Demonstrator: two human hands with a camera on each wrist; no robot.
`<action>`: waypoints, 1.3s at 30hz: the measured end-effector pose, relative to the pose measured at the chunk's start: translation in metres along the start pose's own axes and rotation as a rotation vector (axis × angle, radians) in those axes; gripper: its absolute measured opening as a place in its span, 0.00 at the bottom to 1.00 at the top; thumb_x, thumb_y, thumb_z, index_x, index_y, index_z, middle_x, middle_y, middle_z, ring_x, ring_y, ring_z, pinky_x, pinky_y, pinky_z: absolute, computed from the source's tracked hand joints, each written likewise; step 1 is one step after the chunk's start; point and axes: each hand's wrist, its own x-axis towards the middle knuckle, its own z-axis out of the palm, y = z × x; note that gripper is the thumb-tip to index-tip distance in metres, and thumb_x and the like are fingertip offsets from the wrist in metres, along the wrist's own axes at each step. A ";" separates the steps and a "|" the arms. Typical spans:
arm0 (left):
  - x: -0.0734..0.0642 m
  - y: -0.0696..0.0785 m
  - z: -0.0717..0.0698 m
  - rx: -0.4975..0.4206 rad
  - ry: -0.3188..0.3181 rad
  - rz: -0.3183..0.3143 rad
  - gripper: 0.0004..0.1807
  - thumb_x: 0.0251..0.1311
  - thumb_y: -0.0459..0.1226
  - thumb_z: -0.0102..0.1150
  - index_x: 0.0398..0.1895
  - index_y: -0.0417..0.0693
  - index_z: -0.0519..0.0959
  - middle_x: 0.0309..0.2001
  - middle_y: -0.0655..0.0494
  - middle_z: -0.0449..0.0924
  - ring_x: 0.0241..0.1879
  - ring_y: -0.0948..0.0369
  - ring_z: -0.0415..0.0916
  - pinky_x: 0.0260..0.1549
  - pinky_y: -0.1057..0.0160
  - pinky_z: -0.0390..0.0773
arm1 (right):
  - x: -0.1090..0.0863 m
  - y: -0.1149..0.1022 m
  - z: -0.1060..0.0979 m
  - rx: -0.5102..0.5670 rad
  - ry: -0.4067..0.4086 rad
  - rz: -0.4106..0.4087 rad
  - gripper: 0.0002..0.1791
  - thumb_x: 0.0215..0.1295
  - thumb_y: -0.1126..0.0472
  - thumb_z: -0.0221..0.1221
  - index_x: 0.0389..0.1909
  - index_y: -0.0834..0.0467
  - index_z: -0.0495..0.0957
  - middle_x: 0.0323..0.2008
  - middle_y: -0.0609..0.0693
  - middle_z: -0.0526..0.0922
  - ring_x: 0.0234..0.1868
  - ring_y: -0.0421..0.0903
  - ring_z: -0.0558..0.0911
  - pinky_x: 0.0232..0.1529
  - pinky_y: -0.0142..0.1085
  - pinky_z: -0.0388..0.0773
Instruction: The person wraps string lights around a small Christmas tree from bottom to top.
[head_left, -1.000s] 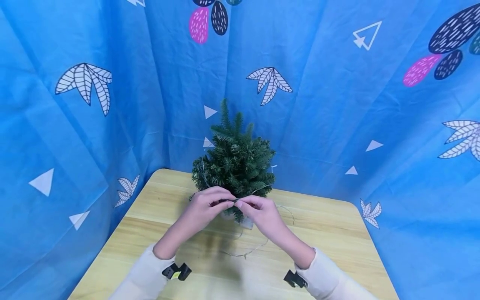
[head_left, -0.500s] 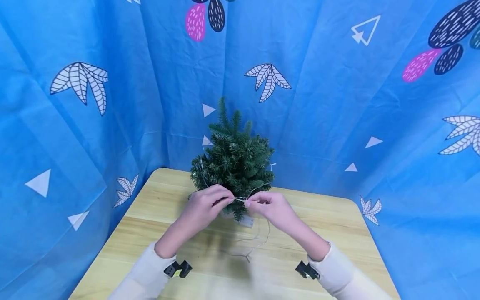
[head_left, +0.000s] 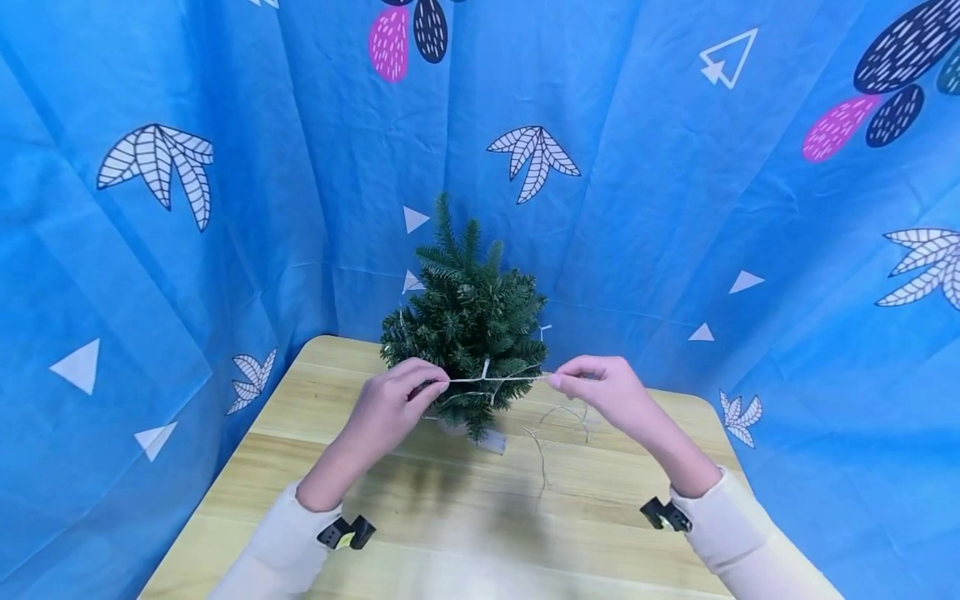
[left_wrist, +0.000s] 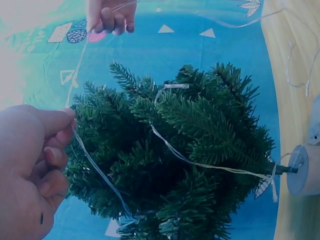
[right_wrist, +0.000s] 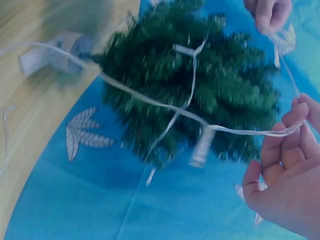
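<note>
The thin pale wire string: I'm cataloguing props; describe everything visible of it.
The wire string looks twisted and pale, short whitish stubs branching off. One stretch runs straight between the pinching left hand and right hand before the bushy green tree; others rest on it, and loose lengths show against the pale wooden table.

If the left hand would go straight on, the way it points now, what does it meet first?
The left hand would probably meet the small green tree first, beyond the string it pinches; the gap in depth is unclear.
</note>
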 end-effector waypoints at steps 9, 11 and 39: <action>-0.001 -0.004 -0.002 0.002 -0.006 -0.067 0.05 0.65 0.37 0.66 0.41 0.50 0.87 0.44 0.60 0.85 0.38 0.62 0.83 0.33 0.61 0.81 | -0.002 0.020 -0.033 -0.010 0.065 0.009 0.17 0.68 0.43 0.63 0.44 0.51 0.87 0.47 0.49 0.86 0.49 0.49 0.81 0.50 0.45 0.78; -0.001 -0.005 -0.002 0.007 0.001 -0.073 0.05 0.66 0.37 0.66 0.41 0.50 0.87 0.44 0.60 0.85 0.36 0.63 0.82 0.31 0.62 0.80 | -0.002 0.026 -0.038 -0.014 0.073 0.017 0.18 0.68 0.42 0.63 0.45 0.50 0.87 0.49 0.48 0.86 0.51 0.48 0.81 0.52 0.46 0.77; 0.012 0.014 0.025 0.168 0.171 0.058 0.05 0.59 0.35 0.71 0.39 0.48 0.89 0.39 0.57 0.87 0.35 0.60 0.85 0.30 0.61 0.83 | 0.022 0.041 -0.053 0.185 0.362 0.024 0.21 0.66 0.42 0.65 0.41 0.57 0.85 0.33 0.44 0.80 0.48 0.45 0.74 0.49 0.41 0.69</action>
